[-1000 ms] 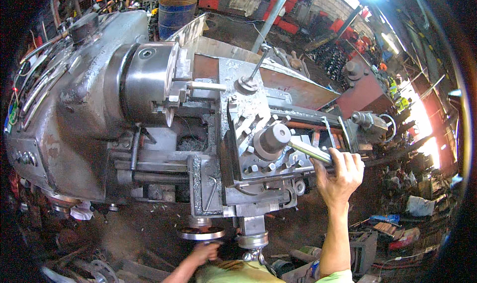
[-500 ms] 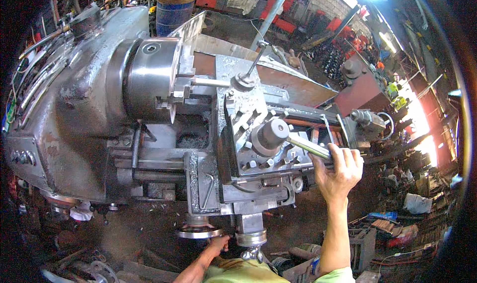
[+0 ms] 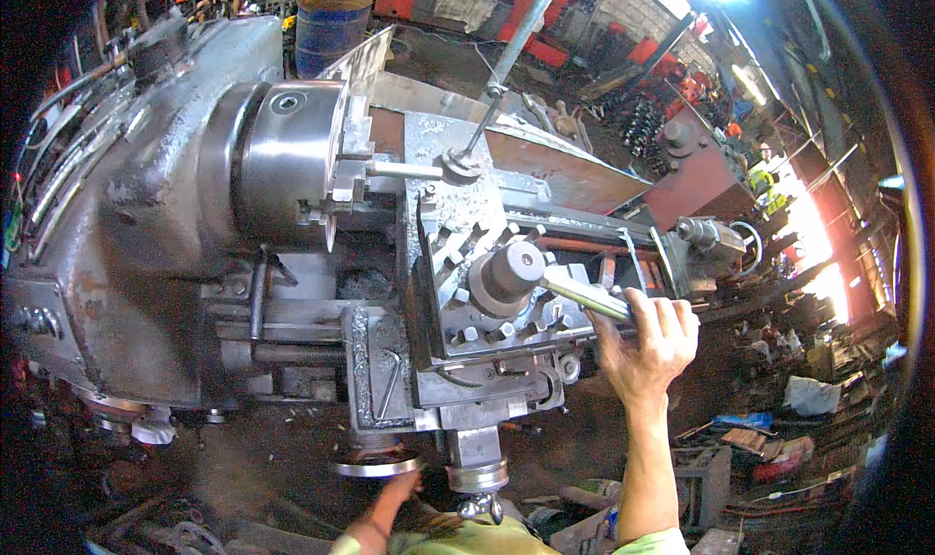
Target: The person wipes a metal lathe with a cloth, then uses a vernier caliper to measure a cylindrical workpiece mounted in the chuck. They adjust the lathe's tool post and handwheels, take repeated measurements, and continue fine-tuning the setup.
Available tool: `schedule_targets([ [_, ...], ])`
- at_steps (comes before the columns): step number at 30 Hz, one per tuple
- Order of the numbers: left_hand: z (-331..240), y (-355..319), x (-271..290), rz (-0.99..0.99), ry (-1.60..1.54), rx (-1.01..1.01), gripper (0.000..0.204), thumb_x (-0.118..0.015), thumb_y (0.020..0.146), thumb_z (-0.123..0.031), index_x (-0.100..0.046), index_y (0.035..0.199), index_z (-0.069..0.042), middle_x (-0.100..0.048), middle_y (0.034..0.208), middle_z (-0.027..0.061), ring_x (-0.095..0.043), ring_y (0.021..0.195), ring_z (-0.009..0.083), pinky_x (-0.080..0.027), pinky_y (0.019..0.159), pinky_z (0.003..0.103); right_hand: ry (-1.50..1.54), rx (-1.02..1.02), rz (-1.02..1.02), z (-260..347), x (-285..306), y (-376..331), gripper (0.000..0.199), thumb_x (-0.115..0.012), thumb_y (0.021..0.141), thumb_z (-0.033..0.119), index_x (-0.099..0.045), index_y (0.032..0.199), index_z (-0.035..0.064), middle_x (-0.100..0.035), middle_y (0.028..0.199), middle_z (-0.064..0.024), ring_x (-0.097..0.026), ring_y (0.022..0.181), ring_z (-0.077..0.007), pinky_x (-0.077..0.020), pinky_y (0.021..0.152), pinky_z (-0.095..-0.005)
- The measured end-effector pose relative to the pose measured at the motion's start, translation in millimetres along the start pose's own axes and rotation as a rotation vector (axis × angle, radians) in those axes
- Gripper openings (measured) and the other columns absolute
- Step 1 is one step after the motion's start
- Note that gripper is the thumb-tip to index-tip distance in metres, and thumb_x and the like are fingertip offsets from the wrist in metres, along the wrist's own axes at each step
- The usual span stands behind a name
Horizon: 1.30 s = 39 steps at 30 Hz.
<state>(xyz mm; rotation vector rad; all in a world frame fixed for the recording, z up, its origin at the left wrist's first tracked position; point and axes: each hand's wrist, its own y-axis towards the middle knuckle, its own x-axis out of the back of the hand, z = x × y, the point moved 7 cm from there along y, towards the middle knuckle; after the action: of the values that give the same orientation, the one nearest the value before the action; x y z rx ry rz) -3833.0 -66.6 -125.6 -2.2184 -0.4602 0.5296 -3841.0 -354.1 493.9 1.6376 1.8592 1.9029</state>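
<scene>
My right hand [image 3: 651, 346] is closed around the metal bar handle [image 3: 586, 295] on the round knob [image 3: 508, 277] of a lathe's tool post. Below the carriage, my left hand [image 3: 409, 482] is at the rim of a metal handwheel [image 3: 378, 468], seemingly gripping it; its fingers are mostly hidden. To the left, a large steel chuck [image 3: 292, 156] faces the tool post. A bright rod [image 3: 404, 170] spans from the chuck jaws to a round fitting [image 3: 462, 166] with an upright lever. Several square-headed bolts [image 3: 467, 334] ring the knob.
A ball-ended crank [image 3: 479, 504] hangs beside the handwheel. A hex key [image 3: 389, 384] lies on the chip-covered carriage. The tailstock [image 3: 709, 243] stands to the right, a blue drum [image 3: 331, 34] behind. Scrap and a white bag [image 3: 812, 396] litter the right side.
The view has shifted slightly, so the machine sits a little further left. My left hand has moved down and left along the handwheel; my right hand keeps its hold on the bar handle.
</scene>
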Motion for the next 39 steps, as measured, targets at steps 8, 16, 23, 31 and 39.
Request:
schedule_targets([
  [8,-83.1,-146.5,91.7,-0.167,-0.21,0.05,0.011,-0.067,0.088,-0.011,-0.056,0.087,-0.008,-0.055,0.06,0.0036,-0.051,0.048,0.0146,-0.037,0.044,0.028,0.022,-0.022,-0.026,-3.1,3.3,0.7,0.041,-0.082,0.065,0.035,-0.064,0.092,0.0096,-0.055,0.074,-0.0047,-0.052,0.068,-0.0255,-0.037,0.061,-0.0388],
  [16,-26.6,-60.8,152.4,-0.86,0.446,-0.035,0.04,-0.075,0.082,-0.029,-0.061,0.112,-0.007,-0.069,0.094,0.0078,-0.065,0.083,0.0248,-0.051,0.077,0.043,0.073,-0.042,-0.052,-6.1,5.1,1.8,0.043,-0.084,0.062,0.034,-0.068,0.092,0.0079,-0.057,0.072,-0.0043,-0.053,0.067,-0.0256,-0.038,0.061,-0.0394],
  [23,1.6,-3.5,133.9,-0.388,0.249,-0.002,0.057,-0.076,0.081,-0.028,-0.053,0.128,-0.005,-0.062,0.118,0.0141,-0.06,0.105,0.0289,-0.048,0.089,0.042,0.205,-0.081,-0.097,-13.8,1.6,-6.4,0.032,-0.075,0.065,0.032,-0.062,0.083,0.009,-0.053,0.073,-0.0033,-0.054,0.07,-0.0229,-0.04,0.063,-0.0395],
  [31,13.1,-85.9,160.6,-0.846,0.282,-0.096,0.076,-0.08,0.076,-0.024,-0.044,0.139,0.0,-0.057,0.131,0.0199,-0.059,0.112,0.0323,-0.046,0.097,0.039,0.742,-0.127,-0.21,-33.8,23.8,-34.2,0.056,-0.08,0.065,0.021,-0.063,0.116,0.0042,-0.06,0.113,-0.0134,-0.058,0.103,-0.0325,-0.0446,0.092,-0.0473],
  [39,96.7,-206.3,94.4,-0.839,0.607,0.352,0.061,-0.064,0.083,-0.032,-0.053,0.125,0.01,-0.06,0.123,0.0292,-0.057,0.118,0.0416,-0.044,0.101,0.043,1.004,-0.519,0.038,-118.9,-36.3,-156.0,0.04,-0.075,0.08,0.019,-0.065,0.113,-0.0013,-0.065,0.107,-0.0201,-0.063,0.099,-0.0347,-0.0502,0.09,-0.0402],
])
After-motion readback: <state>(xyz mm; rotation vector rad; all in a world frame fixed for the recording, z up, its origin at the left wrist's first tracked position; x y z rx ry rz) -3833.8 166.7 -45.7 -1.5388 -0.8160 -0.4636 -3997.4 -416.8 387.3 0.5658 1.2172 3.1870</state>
